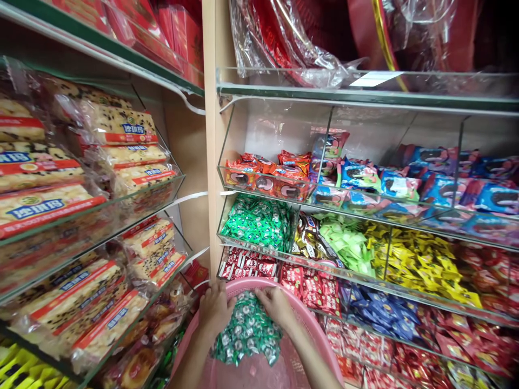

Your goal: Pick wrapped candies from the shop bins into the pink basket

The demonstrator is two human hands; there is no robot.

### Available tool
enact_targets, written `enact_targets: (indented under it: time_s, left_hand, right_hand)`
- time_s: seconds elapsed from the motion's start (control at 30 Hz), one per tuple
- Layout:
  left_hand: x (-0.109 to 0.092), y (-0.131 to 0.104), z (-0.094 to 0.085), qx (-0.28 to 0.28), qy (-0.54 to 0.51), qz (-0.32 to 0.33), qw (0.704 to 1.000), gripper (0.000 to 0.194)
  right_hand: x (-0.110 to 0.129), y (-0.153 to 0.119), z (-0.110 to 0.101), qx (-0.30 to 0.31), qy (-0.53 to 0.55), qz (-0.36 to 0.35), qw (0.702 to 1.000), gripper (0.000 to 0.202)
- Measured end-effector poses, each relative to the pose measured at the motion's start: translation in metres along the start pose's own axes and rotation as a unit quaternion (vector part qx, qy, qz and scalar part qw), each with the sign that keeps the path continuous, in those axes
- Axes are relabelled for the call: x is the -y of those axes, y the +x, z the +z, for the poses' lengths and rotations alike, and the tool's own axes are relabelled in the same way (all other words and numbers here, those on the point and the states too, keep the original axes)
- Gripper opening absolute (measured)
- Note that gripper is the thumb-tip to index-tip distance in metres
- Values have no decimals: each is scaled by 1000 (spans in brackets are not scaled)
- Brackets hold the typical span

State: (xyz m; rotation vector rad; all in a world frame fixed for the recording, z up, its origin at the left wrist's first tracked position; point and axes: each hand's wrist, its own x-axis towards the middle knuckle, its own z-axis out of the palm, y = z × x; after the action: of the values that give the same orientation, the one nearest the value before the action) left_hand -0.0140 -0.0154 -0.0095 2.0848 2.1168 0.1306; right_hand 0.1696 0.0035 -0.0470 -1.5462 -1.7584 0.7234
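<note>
A pink basket [320, 340] with perforated walls is at the bottom centre. Green-wrapped candies [251, 329] lie heaped inside it, toward the far side, and part of its pink floor shows nearer to me. My left hand [217, 305] is at the far left rim, its fingers bent over the edge beside the heap. On the other side of the candies, my right hand [275, 305] reaches in with its fingers curled down at the heap's upper right. What either hand grips is blurred and partly hidden.
Beyond the basket, a clear bin holds more green candies [259, 221]. Right of it are yellow packets [413, 259] and blue packets [377, 308]. Glass-edged shelves with wrapped pastries [81, 308] stand close on the left. A glass shelf [365, 94] crosses above.
</note>
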Motion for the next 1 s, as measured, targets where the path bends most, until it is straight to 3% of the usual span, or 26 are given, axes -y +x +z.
enact_targets:
  time_s: [0.13, 0.23, 0.47, 0.57, 0.7, 0.83, 1.0]
  left_hand:
    - [0, 0, 2, -6, -6, 1, 1000, 48]
    - [0, 2, 3, -9, -9, 0, 1000, 48]
    - [2, 3, 3, -24, -9, -15, 1000, 46]
    - [4, 0, 0, -28, 0, -21, 999, 48]
    - [9, -4, -3, -30, 3, -28, 999, 50]
    - [14, -4, -1, -36, 3, -32, 999, 51]
    - [15, -5, -1, -36, 5, -37, 999, 51]
  right_hand:
    - [-2, 1, 1, -20, 7, -1, 1000, 47]
    - [11, 1, -3, -19, 30, -18, 999, 47]
    - [94, 12, -48, -3, 57, -163, 985, 41]
    - [123, 36, -69, -21, -12, -202, 979, 31]
    - [141, 78, -82, -57, -181, -154, 970, 11]
    - [146, 108, -80, 14, -267, -127, 955, 18]
    - [146, 120, -73, 60, -301, -132, 942, 23]
